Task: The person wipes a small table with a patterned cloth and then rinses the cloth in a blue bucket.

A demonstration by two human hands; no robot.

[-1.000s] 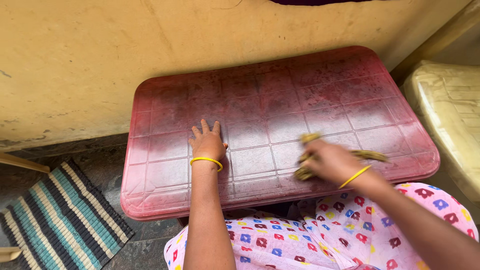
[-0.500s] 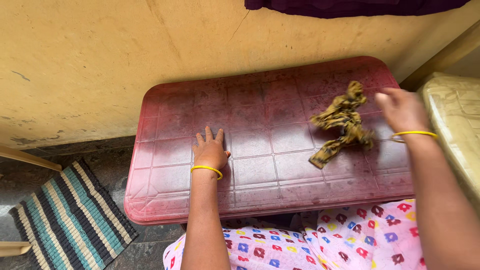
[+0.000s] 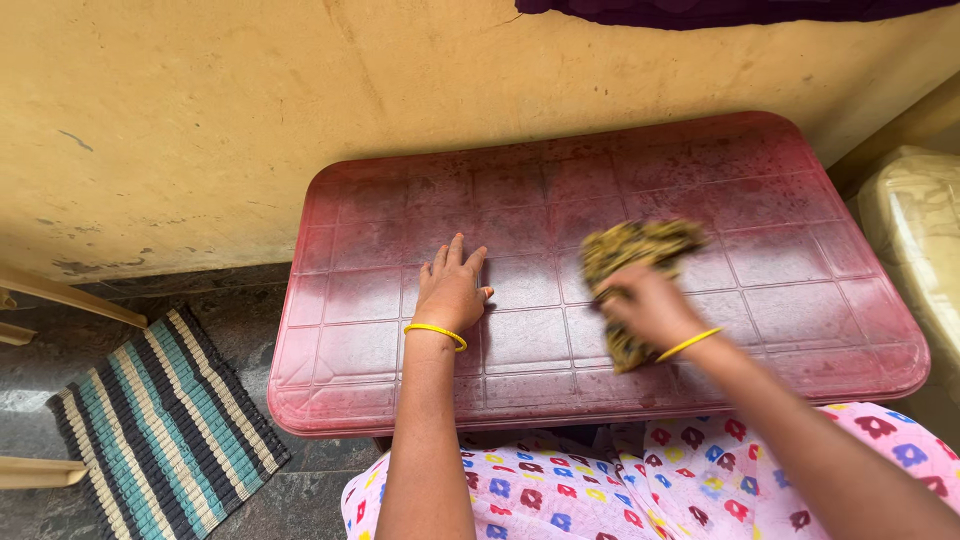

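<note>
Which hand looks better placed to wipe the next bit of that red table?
The right hand, probably: it already grips the yellowish rag on the red table. The left hand lies flat on the tabletop, fingers spread, holding nothing, as if bracing.

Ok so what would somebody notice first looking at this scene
The big red plastic table against the yellow wall fills the middle of the view. On it, the right hand presses a crumpled yellow-brown cloth to the tabletop, while the left hand lies flat beside it, fingers spread. At lower left, a striped mat lies on the dark floor.
</note>
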